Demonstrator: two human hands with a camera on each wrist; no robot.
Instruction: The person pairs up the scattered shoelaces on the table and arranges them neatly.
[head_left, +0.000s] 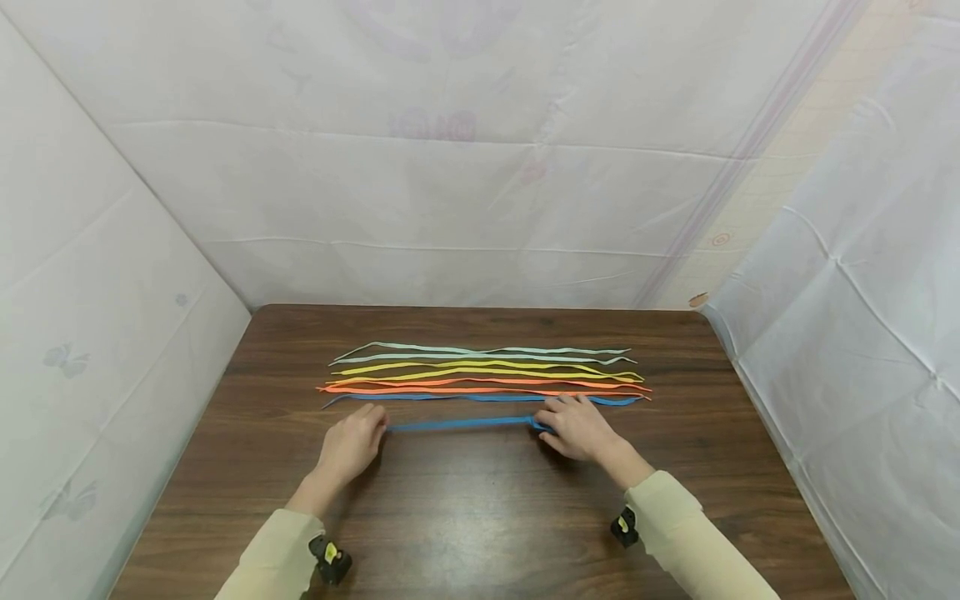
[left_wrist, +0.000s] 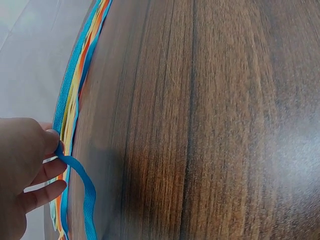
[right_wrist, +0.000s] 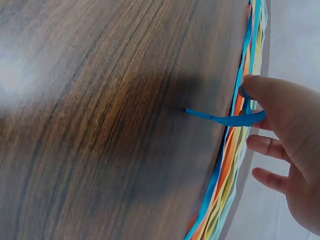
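Note:
A flat blue shoelace [head_left: 461, 424] is stretched between the two hands, just in front of a row of other laces. My left hand [head_left: 352, 442] pinches it between thumb and forefinger; in the left wrist view a loose tail of the blue shoelace [left_wrist: 89, 200] hangs below the grip. At the other side my right hand [head_left: 577, 427] pinches the lace too, and its tipped end [right_wrist: 205, 115] sticks out past the fingers in the right wrist view. Behind, a second blue lace [head_left: 435, 397] lies lengthwise, partly covered by the right fingertips in the head view.
Beyond the blue lace lie orange laces [head_left: 450, 390], yellow laces [head_left: 457, 372] and pale green laces [head_left: 442, 359], roughly parallel across the table. The brown wood-grain table [head_left: 465, 517] meets white sheeting [head_left: 450, 208] at its back and sides.

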